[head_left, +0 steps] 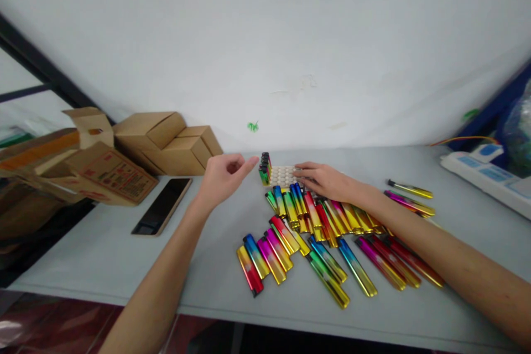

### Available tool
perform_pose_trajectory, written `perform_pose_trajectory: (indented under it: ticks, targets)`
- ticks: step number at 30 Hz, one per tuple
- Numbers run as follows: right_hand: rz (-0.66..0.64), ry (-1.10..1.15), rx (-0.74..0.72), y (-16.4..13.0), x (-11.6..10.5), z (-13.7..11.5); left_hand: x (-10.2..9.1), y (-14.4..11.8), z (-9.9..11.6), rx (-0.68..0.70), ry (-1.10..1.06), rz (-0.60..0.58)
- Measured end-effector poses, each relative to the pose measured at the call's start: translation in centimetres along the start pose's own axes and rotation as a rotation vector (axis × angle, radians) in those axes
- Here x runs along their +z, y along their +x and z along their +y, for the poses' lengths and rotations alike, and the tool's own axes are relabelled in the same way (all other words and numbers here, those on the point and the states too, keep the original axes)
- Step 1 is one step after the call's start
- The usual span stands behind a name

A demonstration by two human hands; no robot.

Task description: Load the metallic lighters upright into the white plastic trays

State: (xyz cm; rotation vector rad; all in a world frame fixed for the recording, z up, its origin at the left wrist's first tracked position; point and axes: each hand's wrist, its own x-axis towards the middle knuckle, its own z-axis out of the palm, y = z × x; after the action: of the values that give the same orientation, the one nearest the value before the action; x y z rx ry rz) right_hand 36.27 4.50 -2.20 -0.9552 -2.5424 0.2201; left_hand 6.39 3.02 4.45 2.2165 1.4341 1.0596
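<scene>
Many shiny rainbow-coloured lighters (pixel 323 238) lie spread over the grey table (pixel 124 249) in front of me. Behind them sits a pale tray with round holes (pixel 283 176), and a few lighters (pixel 265 168) stand upright at its left edge. My left hand (pixel 224 177) hovers just left of those standing lighters, fingers loosely curled, index finger pointing at them, nothing in it. My right hand (pixel 323 180) rests palm down on the right part of the tray and the nearest lighters; whether it grips one is hidden.
A black phone (pixel 162 206) lies left of my left arm. Cardboard boxes (pixel 166 141) stack at the back left against the white wall. Two more lighters (pixel 410 194) lie to the right. A white power strip (pixel 485 174) sits at the far right.
</scene>
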Motion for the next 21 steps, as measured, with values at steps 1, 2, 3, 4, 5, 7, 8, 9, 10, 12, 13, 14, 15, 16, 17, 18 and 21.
perform_pose_trajectory:
  ticks: [1,2,3,4,5,7,8,9,10,12,13,14,15,16,17,18,21]
  targets:
    - [0.002,-0.002,-0.008,0.0,0.0,0.0,0.3,-0.3,0.7,0.016,0.058,-0.086]
    - [0.004,-0.003,-0.014,0.0,0.0,0.0,0.9,-0.6,1.3,0.024,0.112,-0.196]
    - [0.006,-0.003,-0.017,-0.1,0.0,0.0,1.6,-1.0,1.8,0.025,0.166,-0.293]
    - [0.008,-0.003,-0.019,-0.1,0.0,0.0,2.4,-1.4,2.2,0.022,0.218,-0.369]
    - [0.008,-0.003,-0.017,-0.1,0.0,0.0,3.2,-1.7,2.4,0.017,0.268,-0.413]
    - [0.002,-0.001,-0.004,-0.1,0.0,-0.1,4.6,-2.3,2.5,-0.006,0.352,-0.437]
    - [-0.001,0.001,0.004,-0.1,0.0,-0.1,5.1,-2.5,2.5,-0.023,0.384,-0.434]
    - [-0.003,0.005,0.01,-0.1,0.0,-0.1,5.4,-2.7,2.5,-0.041,0.408,-0.429]
    - [-0.002,0.012,0.017,-0.1,0.0,-0.2,5.7,-2.8,2.5,-0.059,0.425,-0.425]
    - [0.007,0.026,0.024,-0.1,0.0,-0.2,5.9,-2.9,2.5,-0.095,0.433,-0.422]
    - [0.011,0.03,0.024,-0.1,-0.1,-0.2,6.0,-2.9,2.6,-0.107,0.422,-0.421]
    - [0.012,0.032,0.022,-0.1,-0.1,-0.2,6.1,-2.9,2.6,-0.113,0.4,-0.419]
    - [0.011,0.031,0.018,-0.1,-0.1,-0.2,6.1,-2.8,2.6,-0.114,0.37,-0.416]
    - [0.006,0.028,0.015,-0.1,-0.1,-0.2,6.2,-2.7,2.5,-0.111,0.333,-0.408]
    - [-0.001,0.022,0.012,-0.1,-0.1,-0.2,6.4,-2.6,2.4,-0.106,0.292,-0.399]
    - [-0.007,0.016,0.01,-0.1,-0.2,-0.2,6.5,-2.5,2.2,-0.104,0.251,-0.39]
    - [-0.004,0.014,0.011,-0.1,-0.1,-0.1,6.6,-2.2,1.8,-0.107,0.142,-0.361]
